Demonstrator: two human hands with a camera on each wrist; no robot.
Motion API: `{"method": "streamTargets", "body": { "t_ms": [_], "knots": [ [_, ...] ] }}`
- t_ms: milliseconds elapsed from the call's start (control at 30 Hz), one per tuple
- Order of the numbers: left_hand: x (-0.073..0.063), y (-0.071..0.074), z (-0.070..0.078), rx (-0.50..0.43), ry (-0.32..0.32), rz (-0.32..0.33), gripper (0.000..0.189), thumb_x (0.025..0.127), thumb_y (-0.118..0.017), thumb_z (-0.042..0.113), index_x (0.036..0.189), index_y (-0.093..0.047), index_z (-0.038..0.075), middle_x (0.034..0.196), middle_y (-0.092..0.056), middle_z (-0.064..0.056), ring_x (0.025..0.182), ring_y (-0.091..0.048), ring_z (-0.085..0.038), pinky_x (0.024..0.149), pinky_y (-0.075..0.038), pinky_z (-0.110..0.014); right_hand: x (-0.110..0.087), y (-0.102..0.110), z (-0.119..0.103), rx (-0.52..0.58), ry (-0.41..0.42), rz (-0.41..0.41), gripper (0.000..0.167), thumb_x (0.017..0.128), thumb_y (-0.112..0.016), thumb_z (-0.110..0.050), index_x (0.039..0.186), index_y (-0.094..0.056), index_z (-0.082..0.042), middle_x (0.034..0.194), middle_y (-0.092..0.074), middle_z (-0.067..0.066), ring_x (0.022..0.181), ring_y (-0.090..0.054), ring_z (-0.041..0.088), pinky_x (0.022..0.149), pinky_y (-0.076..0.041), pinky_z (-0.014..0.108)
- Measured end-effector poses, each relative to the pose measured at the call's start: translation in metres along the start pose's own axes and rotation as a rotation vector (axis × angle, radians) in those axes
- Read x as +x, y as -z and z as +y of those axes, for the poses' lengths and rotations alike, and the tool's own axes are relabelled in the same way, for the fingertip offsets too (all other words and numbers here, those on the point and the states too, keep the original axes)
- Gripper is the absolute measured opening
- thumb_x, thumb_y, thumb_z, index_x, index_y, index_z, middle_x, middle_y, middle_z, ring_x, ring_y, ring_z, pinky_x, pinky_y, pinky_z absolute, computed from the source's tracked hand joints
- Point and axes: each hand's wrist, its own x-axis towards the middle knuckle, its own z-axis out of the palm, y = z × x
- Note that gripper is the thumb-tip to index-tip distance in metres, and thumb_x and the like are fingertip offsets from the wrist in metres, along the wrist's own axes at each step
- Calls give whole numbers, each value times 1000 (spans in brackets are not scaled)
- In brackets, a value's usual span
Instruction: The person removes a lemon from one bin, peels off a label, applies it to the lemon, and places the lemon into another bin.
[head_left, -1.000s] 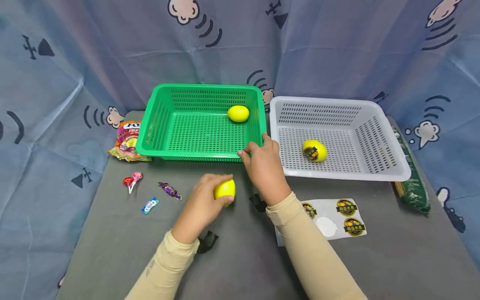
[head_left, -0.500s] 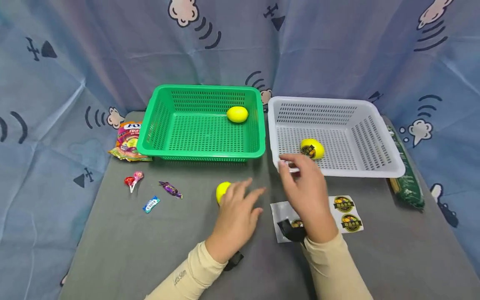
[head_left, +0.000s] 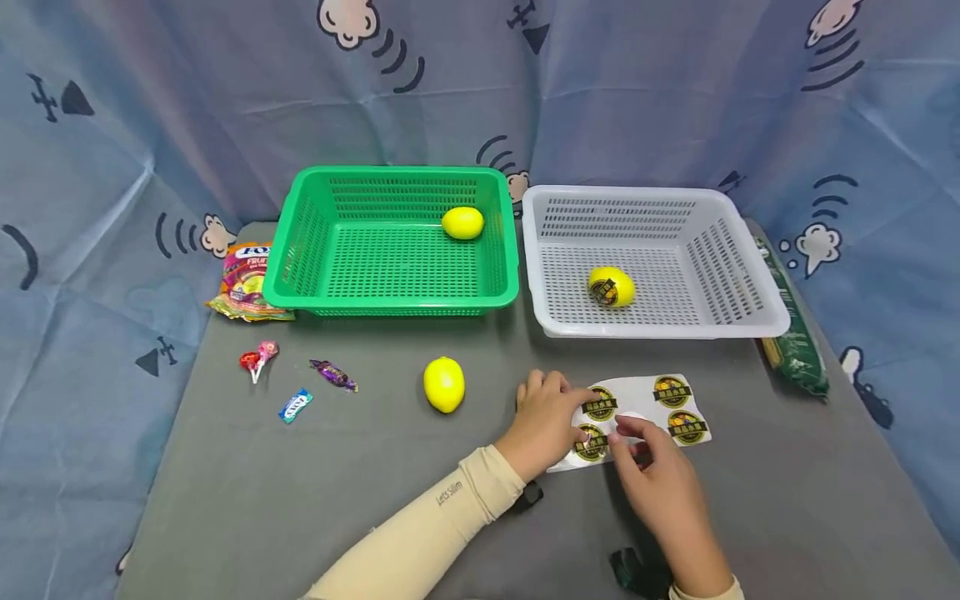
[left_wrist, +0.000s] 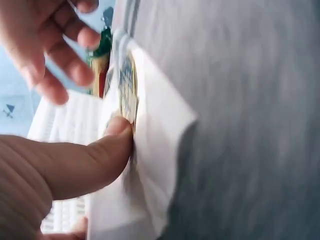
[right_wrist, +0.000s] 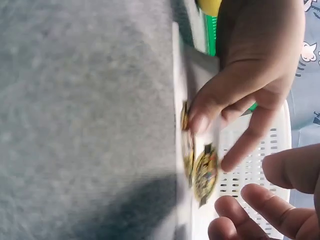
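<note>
My left hand [head_left: 546, 421] grips the left end of a white sheet of round black-and-gold stickers [head_left: 632, 390], its thumb on a sticker in the left wrist view. The sheet's left part is bent up. Just right of it, my right hand [head_left: 663, 479] hovers by the sheet's front edge, thumb and index finger apart and nothing between them. A yellow lemon [head_left: 444, 385] lies on the table, left of my left hand. Another lemon [head_left: 462, 222] sits in the green basket [head_left: 397, 304]; a third lemon [head_left: 621, 283], bearing one such sticker, lies in the white basket [head_left: 660, 331].
At the table's left are a candy bag [head_left: 247, 283], two lollipops [head_left: 258, 358], a purple-wrapped candy [head_left: 333, 375] and a blue-wrapped candy [head_left: 296, 406]. A dark green package [head_left: 798, 358] lies beside the white basket. A patterned curtain [head_left: 450, 83] hangs behind.
My left hand has let go of the lemon, leaving it on the table, and moved right to the sticker sheet. My right hand has come from the baskets' front edges down to the sheet.
</note>
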Motion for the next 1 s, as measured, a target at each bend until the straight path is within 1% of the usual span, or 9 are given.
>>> {"method": "streamTargets", "body": {
  "t_ms": [100, 200, 367, 500, 600, 700, 867, 933, 1000],
  "knots": [
    [3, 5, -7, -185, 3, -62, 56, 88, -86, 7, 138, -71, 25, 105, -56, 1, 93, -47, -14, 76, -40, -19, 0, -3, 0, -4, 18, 12, 36, 104, -68, -27, 134, -69, -6, 115, -71, 7, 92, -64, 19, 76, -50, 33],
    [3, 12, -17, -376, -6, -126, 63, 84, -73, -10, 140, -69, 17, 120, -65, -2, 106, -58, -12, 82, -45, -18, 2, -5, 1, 2, 57, 50, 37, 103, -71, -23, 135, -69, -6, 113, -69, 7, 90, -62, 16, 74, -48, 28],
    [-15, 28, -26, -717, -20, -151, 71, 88, -62, -15, 153, -57, 11, 152, -58, -2, 133, -53, -10, 103, -43, -24, 4, -5, -5, 88, 161, 132, 39, 98, -76, -11, 135, -70, -4, 111, -65, 8, 82, -54, 6, 67, -43, 16],
    [-30, 42, -27, -897, -117, -150, 73, 90, -60, -16, 158, -50, 10, 160, -51, -1, 139, -49, -9, 110, -42, -27, 6, 0, -18, 189, 227, 172, 37, 94, -79, -4, 130, -75, -6, 105, -65, 6, 80, -52, 3, 65, -42, 13],
    [-34, 48, -26, -937, -189, -154, 73, 92, -60, -16, 159, -49, 10, 161, -50, 1, 140, -48, -8, 108, -43, -26, 7, 4, -28, 180, 244, 177, 31, 92, -82, -7, 124, -79, -7, 102, -67, 4, 80, -55, 4, 66, -44, 12],
    [-34, 49, -24, -921, -210, -158, 75, 93, -61, -16, 161, -47, 13, 162, -48, 3, 141, -47, -7, 106, -43, -25, 8, 6, -36, 110, 235, 203, 23, 91, -86, -12, 113, -82, -7, 97, -72, 2, 78, -61, 7, 67, -44, 9],
    [-26, 42, -22, -886, -139, -103, 83, 92, -69, -13, 163, -42, 20, 153, -56, -4, 114, -62, -9, 91, -53, -25, 12, 8, -36, 41, 137, 269, 12, 91, -86, -18, 99, -82, -9, 82, -77, 2, 70, -68, 9, 62, -44, 8],
    [-18, 35, -21, -843, -90, -51, 85, 91, -76, -9, 162, -42, 22, 146, -61, -7, 96, -64, -11, 79, -55, -24, 16, 9, -31, 37, 81, 275, 12, 92, -85, -19, 98, -82, -9, 81, -78, 5, 68, -69, 12, 59, -44, 11],
    [-9, 27, -19, -756, -51, 1, 84, 90, -80, -5, 161, -43, 21, 140, -64, -9, 95, -65, -13, 79, -54, -24, 20, 11, -23, 13, 30, 269, 15, 95, -82, -23, 100, -81, -8, 83, -78, 7, 70, -70, 15, 57, -45, 15]
  ]
}}
